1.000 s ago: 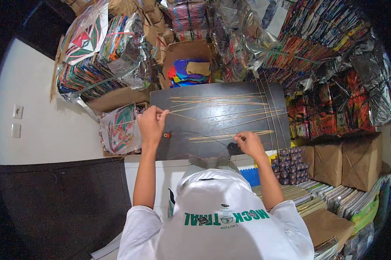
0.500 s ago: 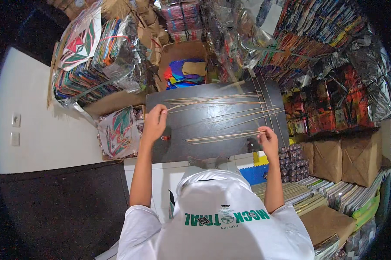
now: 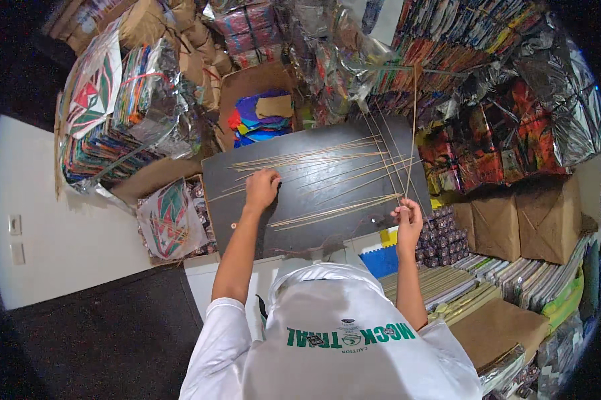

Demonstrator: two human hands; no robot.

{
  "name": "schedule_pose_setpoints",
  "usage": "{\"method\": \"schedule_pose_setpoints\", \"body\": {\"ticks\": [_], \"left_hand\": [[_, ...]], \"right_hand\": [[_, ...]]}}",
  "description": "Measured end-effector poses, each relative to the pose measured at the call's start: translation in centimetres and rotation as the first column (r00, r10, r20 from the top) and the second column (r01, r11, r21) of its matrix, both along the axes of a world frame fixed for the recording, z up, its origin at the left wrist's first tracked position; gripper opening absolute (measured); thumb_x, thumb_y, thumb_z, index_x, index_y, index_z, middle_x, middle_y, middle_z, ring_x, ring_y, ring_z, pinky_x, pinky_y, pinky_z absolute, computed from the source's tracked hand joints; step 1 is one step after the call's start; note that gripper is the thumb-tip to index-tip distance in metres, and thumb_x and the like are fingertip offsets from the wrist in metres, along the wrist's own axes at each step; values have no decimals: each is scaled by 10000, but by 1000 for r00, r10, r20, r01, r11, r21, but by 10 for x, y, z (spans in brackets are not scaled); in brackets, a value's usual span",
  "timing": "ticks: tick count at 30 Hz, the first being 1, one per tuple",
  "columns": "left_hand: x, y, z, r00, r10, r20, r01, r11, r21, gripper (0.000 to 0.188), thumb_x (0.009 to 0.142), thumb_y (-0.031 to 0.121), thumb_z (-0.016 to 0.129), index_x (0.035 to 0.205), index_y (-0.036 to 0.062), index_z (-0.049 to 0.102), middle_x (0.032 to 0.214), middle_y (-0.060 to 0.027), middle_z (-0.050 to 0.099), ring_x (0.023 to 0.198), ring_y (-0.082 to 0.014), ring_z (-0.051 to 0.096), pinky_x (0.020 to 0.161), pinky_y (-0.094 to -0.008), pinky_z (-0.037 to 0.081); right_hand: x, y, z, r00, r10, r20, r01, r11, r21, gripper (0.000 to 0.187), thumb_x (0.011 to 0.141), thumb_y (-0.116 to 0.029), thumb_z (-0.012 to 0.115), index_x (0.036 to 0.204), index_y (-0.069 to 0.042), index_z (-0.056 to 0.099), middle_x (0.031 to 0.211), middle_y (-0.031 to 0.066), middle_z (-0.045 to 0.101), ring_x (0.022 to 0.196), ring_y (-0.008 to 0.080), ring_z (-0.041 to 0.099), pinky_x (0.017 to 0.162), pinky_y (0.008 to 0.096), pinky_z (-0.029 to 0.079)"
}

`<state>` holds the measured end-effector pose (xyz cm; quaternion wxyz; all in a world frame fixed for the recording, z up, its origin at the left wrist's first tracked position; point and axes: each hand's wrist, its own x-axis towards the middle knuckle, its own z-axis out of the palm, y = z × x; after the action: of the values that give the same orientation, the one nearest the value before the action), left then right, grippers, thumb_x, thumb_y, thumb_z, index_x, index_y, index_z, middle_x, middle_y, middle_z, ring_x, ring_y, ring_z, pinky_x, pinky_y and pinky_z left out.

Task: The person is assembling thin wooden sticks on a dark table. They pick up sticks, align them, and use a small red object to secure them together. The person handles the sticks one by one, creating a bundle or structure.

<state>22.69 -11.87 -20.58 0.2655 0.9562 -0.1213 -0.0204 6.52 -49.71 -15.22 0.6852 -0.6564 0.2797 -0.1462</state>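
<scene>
Thin tan sticks [image 3: 344,212], like bamboo slivers, lie in loose rows across a dark tabletop [image 3: 247,237]. My left hand [image 3: 263,190] is over the left part of the rows, its fingers bent down and closed around a thin stick [image 3: 227,195] that sticks out to its left. The fingertips are partly hidden. At the table's right edge, my right hand [image 3: 408,215] pinches a long thin stick [image 3: 412,127], which rises from the fingers toward the far side. Right ends of the nearest row lie beside these fingers. Several sticks cross the rows near the right edge.
An open cardboard box [image 3: 227,100] of colourful folded pieces stands behind the table. Stacked, plastic-wrapped bundles [image 3: 130,113] crowd the far left; more bundles [image 3: 487,140] line the right. Brown paper packages [image 3: 547,227] sit at right, and a box with a patterned sheet [image 3: 170,220] at left.
My left hand has moved right and inward over the sticks. My right hand now has a long stick pointing away from me. The whole view has shifted and tilted slightly.
</scene>
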Motion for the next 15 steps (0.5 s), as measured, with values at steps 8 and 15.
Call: {"method": "schedule_pose_setpoints", "body": {"ticks": [8, 15], "left_hand": [[7, -19, -8, 999, 3, -39, 4, 982, 187, 123, 884, 233, 683, 957, 143, 724, 978, -94, 676, 1021, -308, 620, 914, -485, 392], [8, -16, -17, 998, -49, 33, 41, 976, 212, 120, 880, 214, 667, 942, 133, 730, 986, -92, 687, 1007, -298, 627, 899, -473, 399]], "right_hand": [[1, -11, 2, 1000, -3, -15, 3, 999, -36, 190, 1013, -73, 510, 1178, -41, 598, 886, 26, 641, 753, 94, 626, 638, 228, 456], [3, -17, 3, 1000, -11, -26, 9, 999, -48, 193, 1007, -84, 521, 1176, -45, 605, 891, 27, 646, 748, 92, 628, 643, 227, 456]]}}
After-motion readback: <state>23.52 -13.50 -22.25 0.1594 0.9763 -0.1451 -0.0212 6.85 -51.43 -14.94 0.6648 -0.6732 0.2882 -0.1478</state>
